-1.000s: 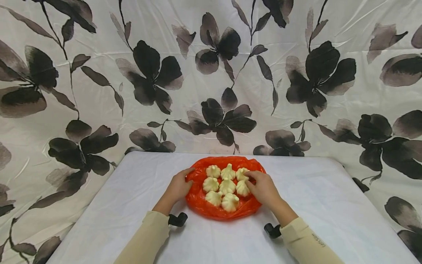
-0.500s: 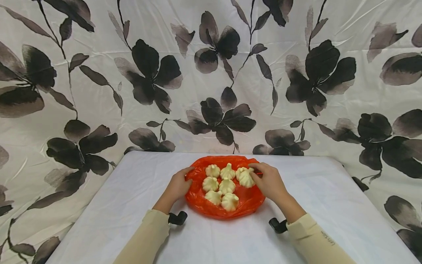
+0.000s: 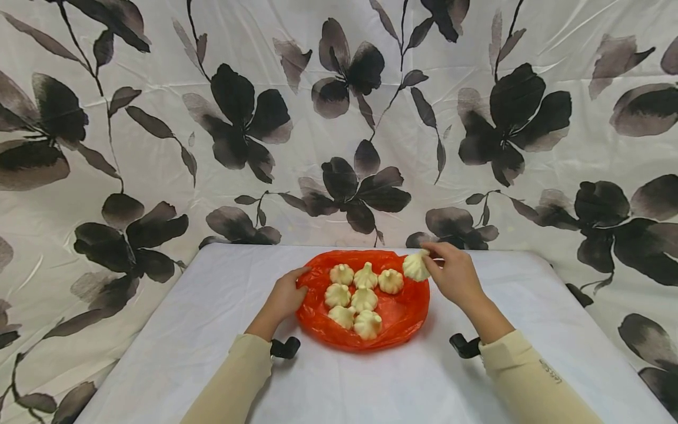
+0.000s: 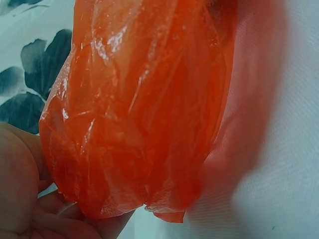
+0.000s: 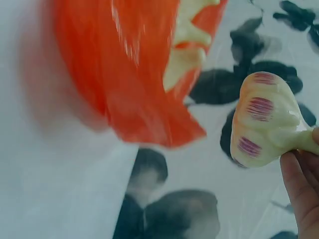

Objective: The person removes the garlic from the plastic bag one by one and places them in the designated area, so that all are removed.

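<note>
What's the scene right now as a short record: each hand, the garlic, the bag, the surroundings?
left hand: holds the left edge of the red plastic bag
right hand: pinches a garlic bulb by its stem
held bulb marks: purple streaks
in bag: seven garlic bulbs
bag mouth: open
support: white table
behind: floral backdrop

— Please, where does the bag (image 3: 402, 312) lie?
— It lies on the table (image 3: 212, 306), and the hanging cloth (image 3: 434, 35) is behind.
— And the garlic bulbs (image 3: 364, 300)?
— Seven are in the bag: three behind, two in the middle, two in front. The left hand (image 3: 282, 297) is at its left edge. The right hand (image 3: 457, 274) holds one more bulb (image 3: 415, 268) near its back right edge.
</note>
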`<state>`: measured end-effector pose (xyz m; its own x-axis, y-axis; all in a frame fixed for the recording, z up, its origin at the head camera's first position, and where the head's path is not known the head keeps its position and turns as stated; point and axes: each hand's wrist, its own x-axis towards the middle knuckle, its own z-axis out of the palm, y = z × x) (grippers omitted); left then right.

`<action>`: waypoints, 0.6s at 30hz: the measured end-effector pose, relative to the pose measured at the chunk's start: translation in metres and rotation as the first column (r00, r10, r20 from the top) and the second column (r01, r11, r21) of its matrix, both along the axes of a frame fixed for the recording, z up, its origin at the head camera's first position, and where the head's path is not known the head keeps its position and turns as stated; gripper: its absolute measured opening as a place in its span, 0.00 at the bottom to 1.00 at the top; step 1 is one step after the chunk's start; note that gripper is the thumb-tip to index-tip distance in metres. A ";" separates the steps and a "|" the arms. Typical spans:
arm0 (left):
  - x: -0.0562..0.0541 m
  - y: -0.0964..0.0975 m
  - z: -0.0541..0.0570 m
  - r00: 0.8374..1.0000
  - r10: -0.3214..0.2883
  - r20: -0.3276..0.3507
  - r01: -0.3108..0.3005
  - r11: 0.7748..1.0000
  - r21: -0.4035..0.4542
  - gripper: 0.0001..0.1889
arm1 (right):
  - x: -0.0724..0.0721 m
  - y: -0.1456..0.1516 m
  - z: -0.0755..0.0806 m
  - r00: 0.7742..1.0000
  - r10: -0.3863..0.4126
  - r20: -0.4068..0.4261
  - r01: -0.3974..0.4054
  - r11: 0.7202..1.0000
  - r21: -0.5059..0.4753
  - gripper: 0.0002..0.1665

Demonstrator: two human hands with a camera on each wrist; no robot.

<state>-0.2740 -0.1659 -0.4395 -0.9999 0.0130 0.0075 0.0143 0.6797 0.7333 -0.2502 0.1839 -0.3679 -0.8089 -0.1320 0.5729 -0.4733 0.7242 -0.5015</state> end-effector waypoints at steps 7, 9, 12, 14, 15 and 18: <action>0.000 0.000 -0.001 1.000 0.004 0.013 -0.004 1.000 0.004 0.27 | -0.005 0.033 0.006 0.996 -0.079 -0.040 0.079 0.997 -0.004 0.15; 0.000 0.000 -0.001 1.000 0.005 0.017 -0.005 1.000 0.001 0.27 | -0.007 0.043 0.006 0.994 -0.104 -0.042 0.104 0.995 -0.002 0.15; 0.001 0.000 0.000 1.000 0.011 0.024 -0.011 1.000 0.003 0.27 | -0.009 0.058 0.004 0.990 -0.135 -0.034 0.135 0.991 -0.006 0.16; 0.001 0.000 0.000 1.000 0.013 0.022 -0.013 1.000 -0.002 0.27 | -0.010 0.068 0.002 0.987 -0.157 -0.021 0.157 0.988 -0.010 0.16; 0.001 0.000 0.000 1.000 0.011 0.023 -0.011 1.000 -0.004 0.28 | -0.011 0.073 0.000 0.985 -0.170 -0.009 0.170 0.985 -0.009 0.16; 0.001 0.000 -0.001 1.000 0.010 0.024 -0.009 1.000 -0.007 0.28 | -0.012 0.088 -0.005 0.977 -0.209 0.028 0.209 0.978 0.010 0.17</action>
<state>-0.2735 -0.1654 -0.4401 -0.9999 0.0036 -0.0165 -0.0096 0.6846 0.7289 -0.2620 0.2715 -0.3725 -0.8352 0.0379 0.5487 -0.2963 0.8095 -0.5069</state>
